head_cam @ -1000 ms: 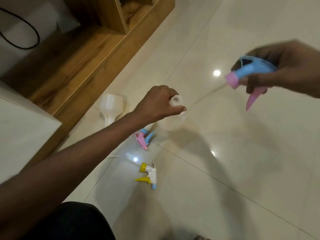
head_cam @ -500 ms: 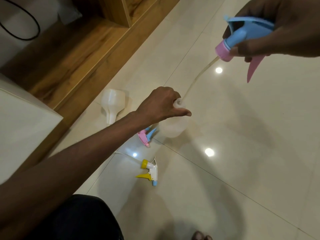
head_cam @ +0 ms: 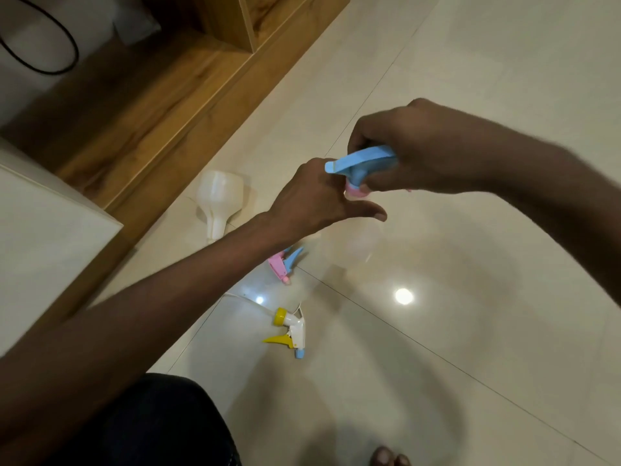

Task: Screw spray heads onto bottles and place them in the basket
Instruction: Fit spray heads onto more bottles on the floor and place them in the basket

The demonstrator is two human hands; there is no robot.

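Early stage: blue head (head_cam: 361, 163), gripped in right hand (head_cam: 413, 153), is seated on bottle (head_cam: 349, 237) pinched at the neck by left hand (head_cam: 312, 200) mid-floor; two heads (head_cam: 291, 332) and a second bottle (head_cam: 220, 203) are left, no basket seen.

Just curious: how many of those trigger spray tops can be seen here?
3. A blue one is in the right hand; a pink and blue one and a white and yellow one lie on the floor. The arms may hide others.
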